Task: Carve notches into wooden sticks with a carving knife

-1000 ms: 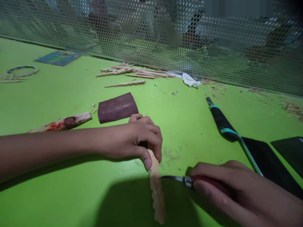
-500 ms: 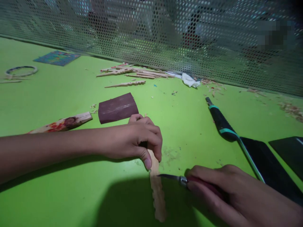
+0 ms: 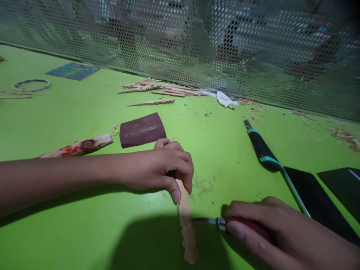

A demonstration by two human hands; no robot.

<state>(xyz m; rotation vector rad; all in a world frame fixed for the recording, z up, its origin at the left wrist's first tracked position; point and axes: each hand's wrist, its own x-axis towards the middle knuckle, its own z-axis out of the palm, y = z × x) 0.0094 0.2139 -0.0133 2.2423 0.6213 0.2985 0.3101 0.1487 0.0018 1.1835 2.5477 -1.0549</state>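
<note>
My left hand (image 3: 176,165) is closed around the upper part of a flat wooden strip (image 3: 188,230) and pins it on the green table. The strip's edges are notched toward its near end, and its far end is hidden under my fingers. In my right hand (image 3: 261,228) is a carving knife with a dark red handle (image 3: 250,224) and a metal collar. Its thin blade (image 3: 206,221) points left, with the tip at the strip's right edge. Whether the tip cuts into the wood I cannot tell.
Beyond my left hand lies brown sandpaper (image 3: 143,129), with a red-stained stick (image 3: 81,145) beside it. A black-and-teal handled tool (image 3: 267,153) lies at right. Carved wooden pieces (image 3: 152,102) and white tissue (image 3: 225,99) sit near the perforated screen (image 3: 174,41). Shavings (image 3: 344,137) are scattered far right.
My right hand has drawn the knife slightly nearer to me along the strip, its tip moving from the strip's face to the right edge. My left hand keeps its hold.
</note>
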